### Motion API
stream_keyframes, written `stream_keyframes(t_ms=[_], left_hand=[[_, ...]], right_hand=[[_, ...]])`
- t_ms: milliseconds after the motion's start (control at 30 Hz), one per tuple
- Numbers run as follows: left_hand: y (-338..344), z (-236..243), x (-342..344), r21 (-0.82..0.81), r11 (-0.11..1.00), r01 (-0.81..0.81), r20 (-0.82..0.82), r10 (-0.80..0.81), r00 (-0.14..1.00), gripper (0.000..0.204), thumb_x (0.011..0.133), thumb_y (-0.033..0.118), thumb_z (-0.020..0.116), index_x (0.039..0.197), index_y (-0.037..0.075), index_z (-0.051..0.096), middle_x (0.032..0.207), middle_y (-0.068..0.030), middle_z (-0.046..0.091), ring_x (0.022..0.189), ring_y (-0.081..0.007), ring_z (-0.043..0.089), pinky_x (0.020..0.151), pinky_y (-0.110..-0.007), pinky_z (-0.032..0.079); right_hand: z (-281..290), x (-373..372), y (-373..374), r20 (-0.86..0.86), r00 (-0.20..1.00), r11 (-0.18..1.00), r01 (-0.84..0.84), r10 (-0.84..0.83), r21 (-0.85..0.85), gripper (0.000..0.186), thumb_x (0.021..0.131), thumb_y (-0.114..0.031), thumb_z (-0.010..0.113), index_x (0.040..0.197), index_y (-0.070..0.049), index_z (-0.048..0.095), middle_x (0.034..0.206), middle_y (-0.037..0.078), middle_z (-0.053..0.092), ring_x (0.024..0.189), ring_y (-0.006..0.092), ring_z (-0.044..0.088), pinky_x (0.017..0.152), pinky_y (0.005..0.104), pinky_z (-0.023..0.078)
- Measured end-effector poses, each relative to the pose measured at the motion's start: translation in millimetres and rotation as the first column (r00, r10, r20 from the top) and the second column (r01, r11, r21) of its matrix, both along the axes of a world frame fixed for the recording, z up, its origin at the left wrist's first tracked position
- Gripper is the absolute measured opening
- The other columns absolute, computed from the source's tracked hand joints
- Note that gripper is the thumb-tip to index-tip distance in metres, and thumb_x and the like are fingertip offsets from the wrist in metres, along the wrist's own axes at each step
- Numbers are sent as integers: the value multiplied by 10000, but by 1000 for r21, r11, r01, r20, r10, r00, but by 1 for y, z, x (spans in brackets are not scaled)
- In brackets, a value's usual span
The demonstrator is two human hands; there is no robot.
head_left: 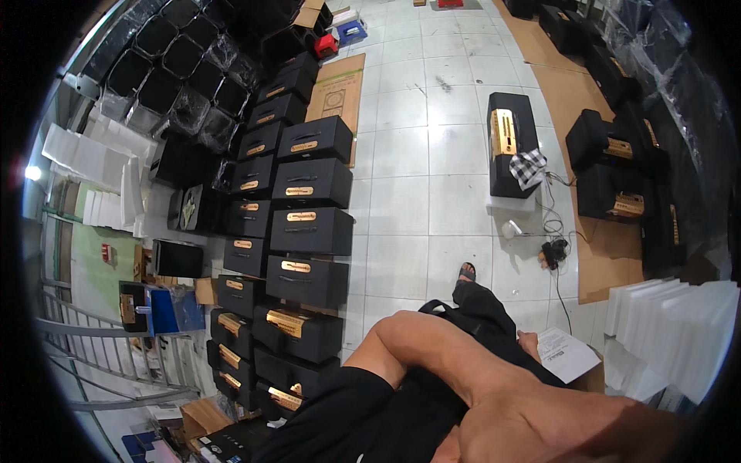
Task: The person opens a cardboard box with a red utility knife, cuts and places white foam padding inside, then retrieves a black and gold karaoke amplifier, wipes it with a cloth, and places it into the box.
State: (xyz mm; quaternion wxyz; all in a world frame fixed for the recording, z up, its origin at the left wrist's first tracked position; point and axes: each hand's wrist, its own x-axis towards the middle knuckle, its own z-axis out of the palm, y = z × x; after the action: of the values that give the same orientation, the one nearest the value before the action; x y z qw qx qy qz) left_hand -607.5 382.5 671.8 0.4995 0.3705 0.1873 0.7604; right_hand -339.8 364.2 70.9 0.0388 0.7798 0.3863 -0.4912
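My left arm bends at the elbow and comes up close to the camera. The left hand (540, 420) looms large at the lower right, and its fingers cannot be made out. Beyond it, my right hand (528, 344) is closed at the left edge of a white printed sheet (567, 356). Most of that hand and its arm are hidden behind the left one. Brown cardboard (593, 380) shows under the sheet's right side. Ahead on the floor lies a black speaker box (512, 171) with a gold control panel, a checkered cloth (528, 168) draped on its near end.
Rows of black speaker boxes (312, 231) line the left. More black boxes (610, 197) stand on cardboard at the right. Cables (553, 224) and a dark plug cluster (553, 252) lie on the tiles. White foam sheets (671, 332) stand stacked at right.
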Motion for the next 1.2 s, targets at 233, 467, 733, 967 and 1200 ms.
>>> stream_keyframes(t_ms=[233,467,733,967,1200], left_hand=[[98,66,-21,-517,790,-330,-350,157,924,258,931,240,579,851,-5,560,885,-75,598,778,-111,626,755,-250,511],[242,13,-85,-374,921,110,4,-117,993,278,944,252,557,889,-21,552,842,-95,592,752,-135,601,720,-260,490],[440,-53,-151,134,525,840,299,-830,471,361,935,325,562,863,-28,570,772,-107,596,675,-196,564,642,-326,467],[538,-171,-158,282,-287,915,218,-910,-353,352,870,315,654,975,-20,638,851,-130,653,713,-243,628,624,-373,485],[645,-449,-243,-829,410,379,-543,-753,-372,311,930,281,595,1074,15,665,1048,-184,682,953,-331,671,819,-392,523]], right_hand=[[-32,-54,167,-175,982,974,107,-72,199,287,892,-275,630,927,3,694,705,69,645,572,155,643,456,297,493],[-24,-93,271,-236,935,883,332,-263,331,312,903,-294,620,960,5,688,741,52,635,589,128,620,475,252,479],[-43,-174,200,-29,567,565,823,-823,68,321,895,-270,610,982,32,676,742,102,639,530,183,623,440,287,504],[-10,-386,181,122,696,706,689,-708,167,293,867,-269,590,746,-14,669,690,121,659,581,250,660,566,378,555],[-36,-468,252,167,892,904,393,-419,171,218,820,-244,634,921,-59,690,858,151,675,845,367,638,777,463,522]])
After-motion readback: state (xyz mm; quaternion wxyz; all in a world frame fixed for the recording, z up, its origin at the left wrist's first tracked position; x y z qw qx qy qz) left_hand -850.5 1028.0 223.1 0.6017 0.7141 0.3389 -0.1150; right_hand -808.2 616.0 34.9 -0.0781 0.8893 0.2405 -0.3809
